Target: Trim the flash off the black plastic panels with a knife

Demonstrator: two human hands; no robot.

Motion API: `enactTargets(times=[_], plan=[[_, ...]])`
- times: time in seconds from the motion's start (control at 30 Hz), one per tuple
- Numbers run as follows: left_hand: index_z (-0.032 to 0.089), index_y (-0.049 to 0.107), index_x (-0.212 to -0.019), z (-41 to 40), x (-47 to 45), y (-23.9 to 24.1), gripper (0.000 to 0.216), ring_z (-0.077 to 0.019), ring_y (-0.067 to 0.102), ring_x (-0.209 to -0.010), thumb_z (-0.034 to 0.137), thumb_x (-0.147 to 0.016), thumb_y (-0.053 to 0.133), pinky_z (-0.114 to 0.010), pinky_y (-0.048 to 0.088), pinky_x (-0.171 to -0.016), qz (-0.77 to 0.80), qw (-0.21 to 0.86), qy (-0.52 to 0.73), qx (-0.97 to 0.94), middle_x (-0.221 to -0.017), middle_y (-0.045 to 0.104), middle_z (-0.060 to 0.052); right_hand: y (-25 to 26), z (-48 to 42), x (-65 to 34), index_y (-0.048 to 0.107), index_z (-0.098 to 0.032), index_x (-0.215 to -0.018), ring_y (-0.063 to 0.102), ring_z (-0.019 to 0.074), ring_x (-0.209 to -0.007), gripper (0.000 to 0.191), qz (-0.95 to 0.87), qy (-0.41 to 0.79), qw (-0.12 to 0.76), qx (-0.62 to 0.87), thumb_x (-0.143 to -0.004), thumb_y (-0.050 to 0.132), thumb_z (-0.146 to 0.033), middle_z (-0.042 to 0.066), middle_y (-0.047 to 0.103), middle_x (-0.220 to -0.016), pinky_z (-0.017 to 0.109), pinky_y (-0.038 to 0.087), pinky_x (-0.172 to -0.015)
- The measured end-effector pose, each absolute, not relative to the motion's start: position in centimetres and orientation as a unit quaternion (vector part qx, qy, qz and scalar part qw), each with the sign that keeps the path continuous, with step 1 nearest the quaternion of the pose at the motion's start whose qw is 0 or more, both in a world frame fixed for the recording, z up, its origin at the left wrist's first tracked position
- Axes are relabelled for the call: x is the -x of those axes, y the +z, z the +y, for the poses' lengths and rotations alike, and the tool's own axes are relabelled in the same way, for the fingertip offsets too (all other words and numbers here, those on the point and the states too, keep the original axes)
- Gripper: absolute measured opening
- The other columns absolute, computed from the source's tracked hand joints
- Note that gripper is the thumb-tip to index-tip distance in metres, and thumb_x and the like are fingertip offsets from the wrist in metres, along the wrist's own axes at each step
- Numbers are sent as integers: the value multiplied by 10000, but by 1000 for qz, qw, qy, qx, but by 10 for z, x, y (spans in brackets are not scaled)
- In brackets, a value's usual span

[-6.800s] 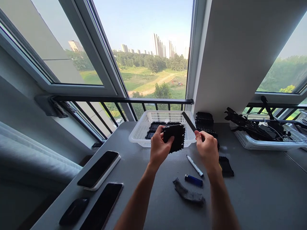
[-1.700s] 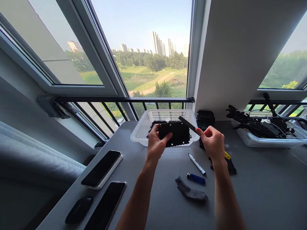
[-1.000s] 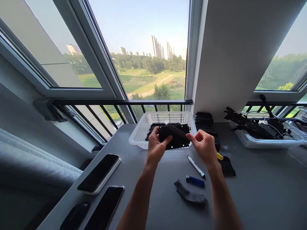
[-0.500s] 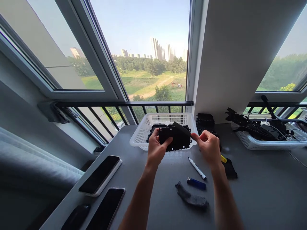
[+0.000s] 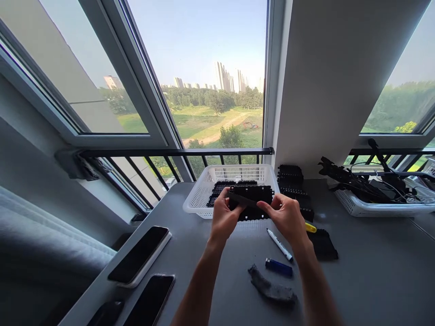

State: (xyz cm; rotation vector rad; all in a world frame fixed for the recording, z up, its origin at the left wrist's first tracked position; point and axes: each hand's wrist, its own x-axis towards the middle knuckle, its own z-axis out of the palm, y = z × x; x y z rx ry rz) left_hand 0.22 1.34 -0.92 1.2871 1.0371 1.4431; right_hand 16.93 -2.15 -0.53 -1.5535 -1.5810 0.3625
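In front of the white basket [image 5: 194,206], my left hand [image 5: 224,219] is closed on a flat black plastic panel [image 5: 260,194] with notched edges. A narrow dark strip [image 5: 244,199] lies slantwise across the panel's face. Its left end is at my left fingers. My right hand [image 5: 288,219] has its thumb pressed at the strip's right end, its fingers behind the panel's right edge. Whether the strip is fixed to the panel I cannot tell. Similar black panels [image 5: 217,188] lie in the basket, partly hidden by the held one.
Black panels [image 5: 290,174] line the wall. Nearer are a yellow object [image 5: 310,227], another black panel [image 5: 324,244], a marker [image 5: 279,245], a blue lighter [image 5: 278,267] and a grey fuzzy strip [image 5: 272,286]. Phones [image 5: 139,253] lie left; a cable-filled basket [image 5: 370,208] stands right.
My right hand has moved left and slightly down to the panel. The strip, raised at a slant above the panel before, now lies lower across its face.
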Motion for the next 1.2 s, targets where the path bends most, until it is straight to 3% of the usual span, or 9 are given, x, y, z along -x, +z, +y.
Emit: enactTargets(times=[0.2, 0.4, 0.77, 0.9, 1.07, 1.2], plan=[[165, 596, -957, 12, -1, -6, 450, -189, 686, -770, 234, -567, 808, -263, 524, -721, 411, 481, 590, -502, -808, 722, -16, -4, -23, -188, 494, -207, -564, 456, 125, -487, 514, -629, 130, 426, 637, -763, 595, -670, -15, 540, -516, 245, 272, -468], [166, 576, -872, 7, -2, -2, 343, -187, 682, -727, 264, -617, 784, -258, 529, -662, 422, 467, 577, -520, -750, 706, -12, -5, -24, -172, 473, -206, -582, 421, 115, -477, 515, -633, 137, 462, 605, -785, 575, -669, -29, 504, -497, 243, 302, -503], [157, 582, -977, 7, 1, -3, 453, -220, 701, -794, 291, -604, 803, -312, 548, -734, 426, 461, 585, -514, -825, 730, -45, -5, -24, -208, 446, -214, -541, 371, 114, -462, 558, -560, 94, 533, 627, -744, 581, -716, -43, 443, -466, 260, 309, -501], [167, 585, -940, 3, -3, 0, 432, -203, 690, -731, 299, -592, 805, -296, 545, -685, 422, 468, 578, -519, -773, 719, -22, -5, -25, -197, 458, -210, -558, 377, 110, -466, 548, -593, 123, 516, 606, -747, 583, -709, -45, 459, -484, 248, 297, -486], [169, 589, -944, 2, 3, 5, 457, -211, 694, -768, 299, -569, 815, -309, 539, -729, 422, 456, 594, -511, -805, 726, -28, -10, -20, -214, 435, -218, -538, 380, 117, -456, 572, -554, 72, 537, 632, -762, 533, -736, -36, 459, -470, 267, 315, -512], [170, 575, -963, 2, 2, 6, 455, -205, 692, -781, 271, -581, 801, -301, 537, -736, 426, 450, 590, -518, -827, 728, -32, -5, -24, -219, 532, -212, -665, 481, 147, -505, 520, -533, 93, 551, 635, -788, 518, -717, 1, 573, -585, 280, 361, -540]])
